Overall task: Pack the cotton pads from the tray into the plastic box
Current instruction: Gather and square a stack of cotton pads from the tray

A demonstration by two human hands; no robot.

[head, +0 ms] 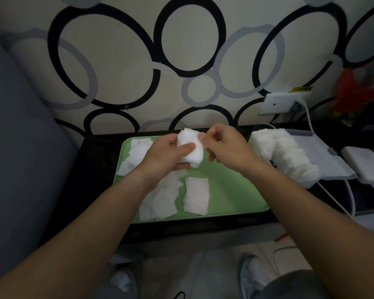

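Note:
A green tray (235,190) lies on a dark table, with loose white cotton pads (196,195) scattered over its front and left parts. My left hand (166,154) holds a thick stack of cotton pads (190,145) above the tray's far side. My right hand (225,145) is at the stack's right edge, thumb and fingers pinched at its top corner. A long curved row of packed cotton pads (283,156) lies to the right of the tray, apparently in a clear plastic box whose walls I cannot make out.
A white flat device (324,156) and white chargers with cables (363,165) sit at the right. A wall socket (276,103) and red object (354,91) are behind them. A grey sofa (20,147) is on the left. Shoes show below the table edge.

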